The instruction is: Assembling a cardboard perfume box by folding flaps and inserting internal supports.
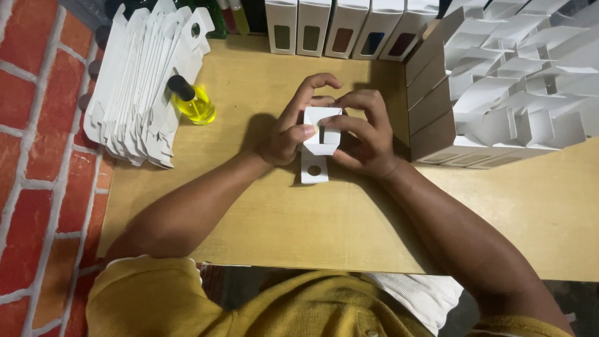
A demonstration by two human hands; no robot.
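Wooden counter (274,212) by brick: left hand (288,128) and right hand (365,134) both pinch a small white carton (319,140), mid-fold; closing its flaps seems next, needing steady fingers.

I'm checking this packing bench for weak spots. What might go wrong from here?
The small yellow bottle lies on its side against the leaning stack of flat cartons; a nudge might send it rolling across the table. Both the left hand and the right hand pinch the half-folded white carton, so a thin flap may crease. The right forearm sits close to the tray of folded boxes.
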